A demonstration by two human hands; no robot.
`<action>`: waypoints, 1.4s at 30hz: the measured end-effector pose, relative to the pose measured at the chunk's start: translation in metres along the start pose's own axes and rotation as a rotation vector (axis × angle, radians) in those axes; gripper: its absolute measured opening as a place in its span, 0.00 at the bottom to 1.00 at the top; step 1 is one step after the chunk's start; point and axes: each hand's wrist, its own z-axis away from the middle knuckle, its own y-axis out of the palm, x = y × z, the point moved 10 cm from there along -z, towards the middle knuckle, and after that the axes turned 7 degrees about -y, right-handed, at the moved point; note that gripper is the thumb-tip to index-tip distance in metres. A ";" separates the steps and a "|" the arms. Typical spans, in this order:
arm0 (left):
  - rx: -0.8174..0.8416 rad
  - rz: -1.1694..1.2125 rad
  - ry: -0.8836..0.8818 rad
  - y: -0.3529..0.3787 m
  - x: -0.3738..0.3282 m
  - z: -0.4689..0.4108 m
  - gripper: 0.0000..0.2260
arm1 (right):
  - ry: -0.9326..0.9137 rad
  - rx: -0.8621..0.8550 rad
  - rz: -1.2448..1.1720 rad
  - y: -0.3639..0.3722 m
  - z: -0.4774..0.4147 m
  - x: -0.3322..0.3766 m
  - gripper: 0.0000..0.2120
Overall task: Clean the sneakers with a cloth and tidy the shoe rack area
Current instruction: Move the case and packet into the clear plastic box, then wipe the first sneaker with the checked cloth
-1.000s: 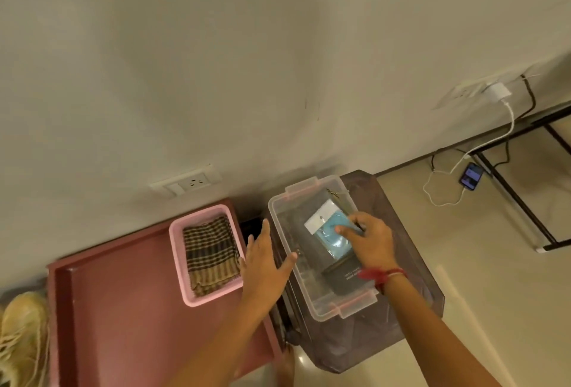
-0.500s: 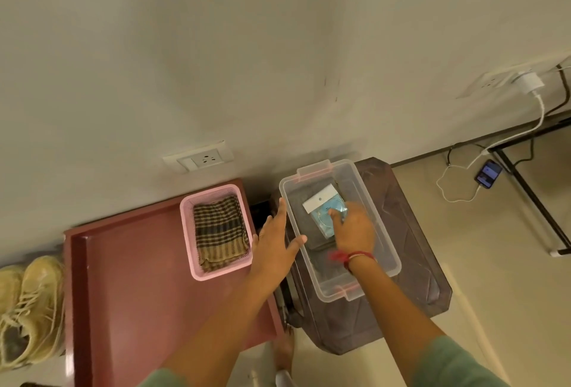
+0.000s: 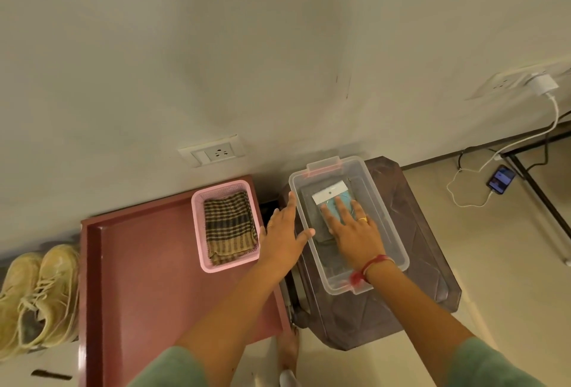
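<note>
Left hand (image 3: 282,233) flat, fingers straight, against left wall of clear bin (image 3: 398,250). Right hand (image 3: 352,232) inside bin, straight fingers pressing on blue packet (image 3: 335,206), gripping nothing. Checked cloth (image 3: 230,227) folded in pink basket (image 3: 213,267) on red tray (image 3: 148,263). Sneakers (image 3: 40,291) on floor, just left of tray.

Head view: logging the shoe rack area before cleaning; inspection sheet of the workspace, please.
Surface: red rack top carries a pink basket.
Job's things: sneakers on floor left of rack; checked cloth folded in basket.
Clutter: clear box on dark plastic stand, packet inside.
Hands: left hand open beside box; right hand open, flat on packet.
Cables: white charger cable from wall plug to phone on floor.
Surroundings: wall socket; black frame at right.
</note>
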 end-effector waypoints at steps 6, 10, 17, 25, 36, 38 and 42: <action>0.000 0.005 -0.005 0.002 0.001 0.001 0.38 | 0.114 0.004 0.040 -0.003 -0.020 0.009 0.28; -0.025 0.004 0.042 -0.004 -0.001 0.001 0.39 | 0.125 0.013 -0.003 -0.013 -0.022 0.008 0.26; -0.402 0.369 0.062 -0.082 0.037 0.044 0.29 | 0.119 -0.633 -0.464 -0.116 0.058 0.053 0.14; -0.723 0.472 -0.051 -0.155 0.178 0.101 0.19 | -0.129 -0.445 -0.794 -0.066 0.029 0.203 0.08; -0.610 0.350 -0.118 -0.148 0.315 0.085 0.19 | -0.037 0.095 -0.409 0.119 -0.154 0.270 0.27; -0.598 0.315 -0.142 -0.146 0.330 0.084 0.20 | -0.071 0.204 -0.252 0.141 -0.158 0.277 0.30; -0.591 0.327 -0.152 -0.153 0.350 0.086 0.19 | -0.051 0.183 -0.104 0.142 -0.163 0.286 0.32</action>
